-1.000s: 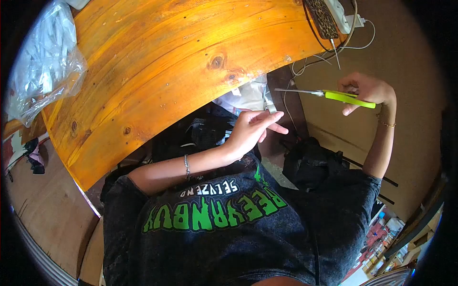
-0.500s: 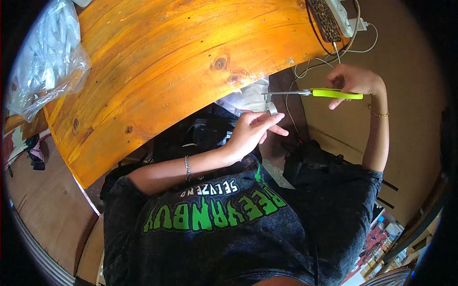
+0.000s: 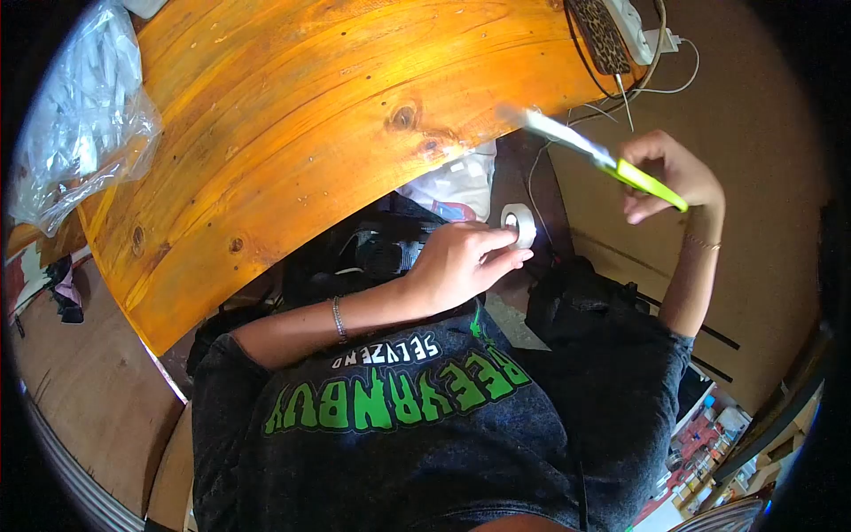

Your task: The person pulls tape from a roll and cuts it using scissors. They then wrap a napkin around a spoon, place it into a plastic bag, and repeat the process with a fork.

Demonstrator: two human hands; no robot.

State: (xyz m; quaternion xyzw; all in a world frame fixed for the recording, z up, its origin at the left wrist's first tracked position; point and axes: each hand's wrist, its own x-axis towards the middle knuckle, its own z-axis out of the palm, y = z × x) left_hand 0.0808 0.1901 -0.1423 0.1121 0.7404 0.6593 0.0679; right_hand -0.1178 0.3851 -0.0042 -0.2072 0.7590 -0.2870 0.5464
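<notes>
My left hand (image 3: 456, 269) is closed on a small white roll of tape (image 3: 520, 225), pinched between thumb and fingers just in front of the table's edge. In my right hand (image 3: 674, 180) is a pair of scissors (image 3: 645, 183) with bright yellow-green handles. Their blades are smeared by motion and point up and to the left, overlapping the table's edge in this view. A stretch of floor lies between the scissors and the tape roll.
The orange-brown wooden table (image 3: 292, 133) fills the upper left. On it lie a clear plastic bag (image 3: 84, 133) and a leopard-print phone (image 3: 598, 37) with a cable, beside a white power strip (image 3: 628, 27). A white bag (image 3: 456, 186) sits below the table edge.
The scissors have swung up away from the tape roll, their blades tilting upward. My left hand has turned the roll so its round hole shows.
</notes>
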